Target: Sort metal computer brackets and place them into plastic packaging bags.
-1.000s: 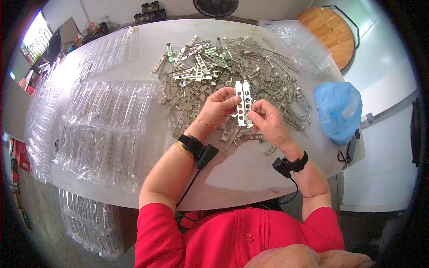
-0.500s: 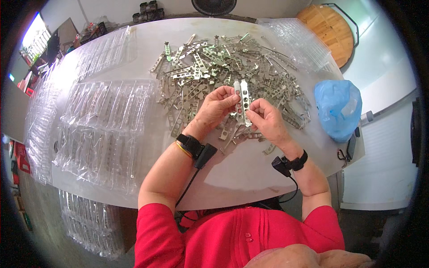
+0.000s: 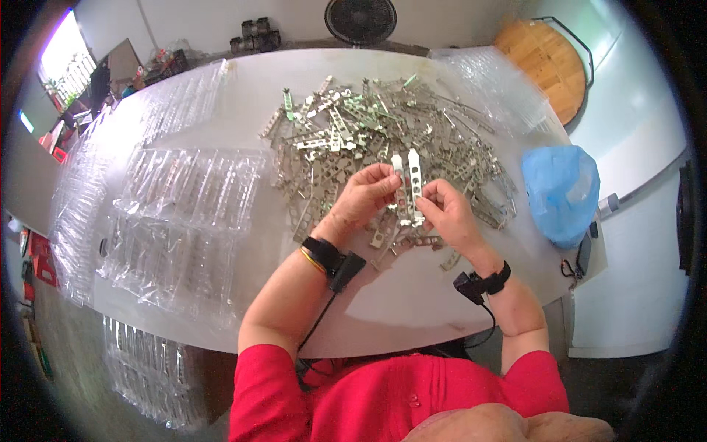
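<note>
My left hand (image 3: pixel 366 194) and my right hand (image 3: pixel 444 210) meet over the near edge of a big heap of flat metal brackets (image 3: pixel 383 136) on a white table (image 3: pixel 243 110). Between their fingers stand two slotted silver brackets (image 3: pixel 407 180), held upright side by side. The left fingers pinch the left bracket and the right fingers pinch the right one. Both wrists carry black bands with cables.
Stacks of clear plastic blister trays (image 3: pixel 177 214) cover the table's left half, with more along the far left edge (image 3: pixel 74 214). A blue plastic bag (image 3: pixel 563 188) lies at the right edge. A round wooden stool (image 3: pixel 549 62) and a fan (image 3: pixel 361 18) stand beyond the table.
The two brackets stay between my hands and have shifted slightly, coming closer together and more upright. My arms have hardly moved.
</note>
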Demonstrator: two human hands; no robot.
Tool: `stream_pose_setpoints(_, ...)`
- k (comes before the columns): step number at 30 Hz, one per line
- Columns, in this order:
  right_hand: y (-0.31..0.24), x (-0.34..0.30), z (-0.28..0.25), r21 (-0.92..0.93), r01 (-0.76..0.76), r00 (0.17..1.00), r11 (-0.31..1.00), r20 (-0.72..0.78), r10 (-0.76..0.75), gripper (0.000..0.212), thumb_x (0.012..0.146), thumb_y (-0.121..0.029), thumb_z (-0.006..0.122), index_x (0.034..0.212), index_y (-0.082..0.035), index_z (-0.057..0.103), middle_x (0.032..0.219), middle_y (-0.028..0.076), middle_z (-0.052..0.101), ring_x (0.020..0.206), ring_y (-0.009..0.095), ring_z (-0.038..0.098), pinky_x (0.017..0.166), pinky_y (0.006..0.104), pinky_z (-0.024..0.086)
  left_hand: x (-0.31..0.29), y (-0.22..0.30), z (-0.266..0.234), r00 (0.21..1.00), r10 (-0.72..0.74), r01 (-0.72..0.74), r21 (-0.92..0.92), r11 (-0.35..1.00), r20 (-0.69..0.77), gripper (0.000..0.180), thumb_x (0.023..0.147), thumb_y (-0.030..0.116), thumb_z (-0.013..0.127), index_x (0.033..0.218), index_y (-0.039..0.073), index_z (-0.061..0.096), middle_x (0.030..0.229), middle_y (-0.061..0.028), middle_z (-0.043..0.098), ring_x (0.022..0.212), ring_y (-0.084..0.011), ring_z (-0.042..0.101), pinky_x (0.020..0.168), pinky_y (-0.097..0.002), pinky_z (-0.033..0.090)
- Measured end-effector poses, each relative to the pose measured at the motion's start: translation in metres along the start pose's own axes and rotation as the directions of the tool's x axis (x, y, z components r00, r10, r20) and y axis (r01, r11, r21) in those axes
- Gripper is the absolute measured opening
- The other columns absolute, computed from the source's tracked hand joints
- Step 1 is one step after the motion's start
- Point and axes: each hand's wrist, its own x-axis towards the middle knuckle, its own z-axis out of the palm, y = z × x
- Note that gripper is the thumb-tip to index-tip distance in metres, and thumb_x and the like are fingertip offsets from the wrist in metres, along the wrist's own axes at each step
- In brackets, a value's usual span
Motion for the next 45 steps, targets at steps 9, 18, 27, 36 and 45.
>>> stream_pose_setpoints(9,0.005,-0.004,0.011,-0.165,0.03,1.0,0.986,-0.002,-0.031,0.016,0.094,-0.013,0.067,0.098,0.001,0.06,0.08,0.007,0.065,0.068,0.012,0.057,0.062,0.0309,0.048,-0.012,0.002,0.006,0.998,-0.049,0.046,0.061,0.997,0.047,0.011,0.097,0.011,0.068,0.106,0.006,0.067,0.096,-0.0001,0.069,0.086,-0.0118,0.065,0.08,-0.0282,0.054)
stream_pose_setpoints(18,-0.007,-0.01,0.01,-0.299,0.167,0.977,0.939,-0.081,-0.199,0.016,0.093,-0.011,0.067,0.102,0.001,0.062,0.092,0.012,0.066,0.082,0.021,0.065,0.068,0.0361,0.052,-0.012,0.0,0.012,1.0,0.004,-0.004,0.053,0.999,0.008,0.011,0.1,0.013,0.064,0.107,0.005,0.063,0.093,-0.0025,0.067,0.084,-0.016,0.066,0.078,-0.0322,0.055)
stream_pose_setpoints(27,-0.015,-0.009,0.014,-0.302,0.097,0.993,0.948,-0.04,-0.114,0.018,0.095,-0.019,0.067,0.099,-0.002,0.063,0.085,0.012,0.069,0.073,0.021,0.066,0.065,0.0373,0.052,-0.01,0.005,0.016,0.999,0.029,-0.024,0.101,0.995,-0.043,0.012,0.1,0.012,0.065,0.108,0.004,0.064,0.094,-0.0023,0.068,0.086,-0.015,0.066,0.079,-0.0313,0.056)
stream_pose_setpoints(36,-0.003,-0.009,0.017,-0.315,0.095,0.993,0.944,-0.041,-0.113,0.022,0.094,-0.021,0.069,0.092,-0.001,0.061,0.074,0.008,0.064,0.065,0.017,0.06,0.06,0.0352,0.048,-0.016,0.003,0.021,0.999,0.038,-0.034,0.196,0.98,-0.018,0.014,0.098,0.016,0.069,0.107,0.006,0.067,0.099,-0.0002,0.069,0.09,-0.0109,0.065,0.083,-0.0287,0.054)
stream_pose_setpoints(45,-0.022,-0.024,0.014,-0.17,0.036,0.998,0.985,-0.038,-0.043,0.02,0.096,-0.019,0.064,0.089,-0.002,0.056,0.069,0.005,0.058,0.063,0.011,0.055,0.058,0.0324,0.046,-0.021,0.004,0.024,0.994,0.027,-0.001,0.238,0.971,-0.105,0.018,0.099,0.019,0.067,0.109,0.004,0.07,0.092,0.0003,0.067,0.08,-0.0102,0.061,0.076,-0.0278,0.052)
